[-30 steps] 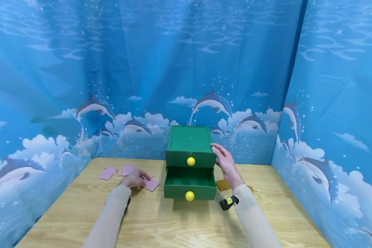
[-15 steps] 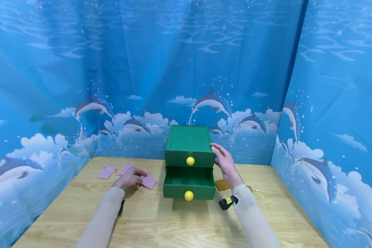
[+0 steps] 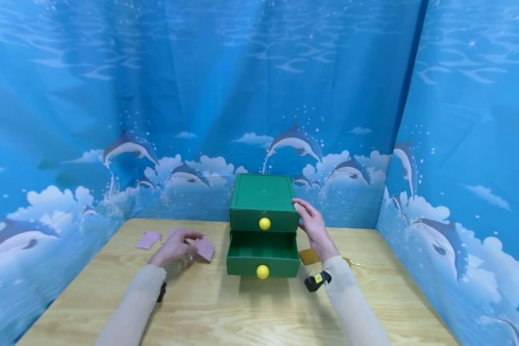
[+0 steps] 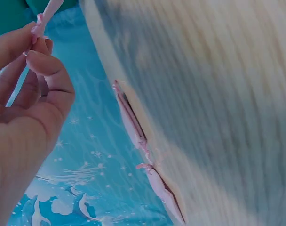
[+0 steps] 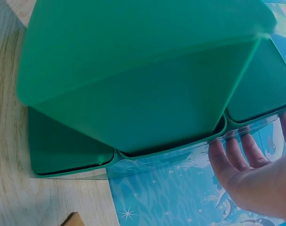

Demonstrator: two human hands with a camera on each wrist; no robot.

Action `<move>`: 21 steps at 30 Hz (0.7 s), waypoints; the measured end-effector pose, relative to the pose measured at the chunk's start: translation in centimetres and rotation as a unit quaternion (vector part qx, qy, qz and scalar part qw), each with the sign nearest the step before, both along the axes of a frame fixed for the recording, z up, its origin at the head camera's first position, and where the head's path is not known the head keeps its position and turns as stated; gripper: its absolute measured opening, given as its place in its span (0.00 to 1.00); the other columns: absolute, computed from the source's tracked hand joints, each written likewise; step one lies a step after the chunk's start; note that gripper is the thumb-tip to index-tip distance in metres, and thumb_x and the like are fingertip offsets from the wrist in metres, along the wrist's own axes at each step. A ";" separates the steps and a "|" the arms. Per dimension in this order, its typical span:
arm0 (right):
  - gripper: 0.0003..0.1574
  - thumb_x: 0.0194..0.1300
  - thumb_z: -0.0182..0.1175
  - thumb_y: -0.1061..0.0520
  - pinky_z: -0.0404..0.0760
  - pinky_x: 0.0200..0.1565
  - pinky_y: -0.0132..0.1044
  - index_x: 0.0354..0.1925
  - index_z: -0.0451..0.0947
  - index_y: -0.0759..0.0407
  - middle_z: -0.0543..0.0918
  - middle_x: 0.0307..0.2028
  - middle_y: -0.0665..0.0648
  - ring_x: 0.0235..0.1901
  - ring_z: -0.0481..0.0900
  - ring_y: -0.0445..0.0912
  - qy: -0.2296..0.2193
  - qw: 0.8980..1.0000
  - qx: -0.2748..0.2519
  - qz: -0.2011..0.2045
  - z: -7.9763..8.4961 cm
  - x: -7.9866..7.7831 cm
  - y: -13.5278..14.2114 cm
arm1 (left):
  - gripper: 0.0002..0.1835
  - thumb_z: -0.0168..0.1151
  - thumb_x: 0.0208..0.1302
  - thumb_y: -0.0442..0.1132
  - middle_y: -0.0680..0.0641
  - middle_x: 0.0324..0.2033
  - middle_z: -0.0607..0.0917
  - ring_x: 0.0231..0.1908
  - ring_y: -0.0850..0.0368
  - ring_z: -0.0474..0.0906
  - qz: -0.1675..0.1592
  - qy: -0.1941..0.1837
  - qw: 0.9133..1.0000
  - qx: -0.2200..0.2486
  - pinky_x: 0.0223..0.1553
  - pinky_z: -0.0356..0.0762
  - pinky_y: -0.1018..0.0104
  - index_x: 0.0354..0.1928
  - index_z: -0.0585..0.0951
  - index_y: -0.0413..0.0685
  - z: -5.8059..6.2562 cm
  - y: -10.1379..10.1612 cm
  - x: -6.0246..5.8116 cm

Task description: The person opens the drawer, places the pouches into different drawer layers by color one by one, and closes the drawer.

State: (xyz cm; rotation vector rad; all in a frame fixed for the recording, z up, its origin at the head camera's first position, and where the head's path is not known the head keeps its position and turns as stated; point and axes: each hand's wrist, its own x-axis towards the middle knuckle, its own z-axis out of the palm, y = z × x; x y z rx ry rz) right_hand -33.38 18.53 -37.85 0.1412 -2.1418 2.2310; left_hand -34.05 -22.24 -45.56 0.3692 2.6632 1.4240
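My left hand (image 3: 173, 249) pinches a pink drawstring pouch (image 3: 205, 249) at its gathered neck, fingertips and thumb together. In the left wrist view the pouch (image 4: 51, 9) is mostly cut off by the top edge. Two more pink pouches (image 4: 130, 115) lie on the table beyond that hand. A green drawer unit (image 3: 264, 194) with yellow knobs stands at centre, its middle drawer (image 3: 244, 266) pulled out and bare inside where it shows. My right hand (image 3: 315, 228) rests on the unit's right side near the top, fingers extended along the wall (image 5: 133, 157).
A mustard-brown pouch (image 3: 309, 256) with a cord lies on the table (image 3: 259, 322) right of the unit, partly behind my right wrist. Blue dolphin-print curtains (image 3: 190, 120) enclose the table at the back and sides.
My left hand has drawn back left and taken the pink pouch by its neck; the pouch now tilts up with it. My right hand stays on the drawer unit.
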 end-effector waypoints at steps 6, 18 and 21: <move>0.29 0.73 0.54 0.40 0.62 0.69 0.59 0.66 0.71 0.49 0.63 0.72 0.51 0.71 0.60 0.50 0.003 1.000 0.006 0.010 0.3 0.2 -0.1 | 0.23 0.65 0.63 0.33 0.38 0.57 0.80 0.46 0.51 0.80 0.019 0.006 1.000 0.013 0.41 0.82 0.57 0.61 0.78 0.43 0.7 0.3 0.3; 0.29 0.72 0.54 0.39 0.62 0.69 0.58 0.65 0.71 0.47 0.64 0.71 0.50 0.71 0.60 0.50 0.004 1.000 0.002 0.004 -0.1 -0.4 0.0 | 0.20 0.66 0.65 0.38 0.41 0.52 0.83 0.41 0.54 0.80 0.020 0.034 0.997 0.060 0.41 0.81 0.51 0.58 0.80 0.47 3.1 0.7 1.2; 0.29 0.73 0.53 0.40 0.61 0.70 0.58 0.66 0.70 0.49 0.63 0.72 0.51 0.72 0.59 0.50 0.002 1.000 0.001 0.007 -0.3 -0.4 0.1 | 0.19 0.65 0.65 0.39 0.41 0.52 0.83 0.41 0.53 0.80 0.006 0.043 0.997 0.057 0.40 0.81 0.53 0.57 0.80 0.46 3.5 0.8 1.6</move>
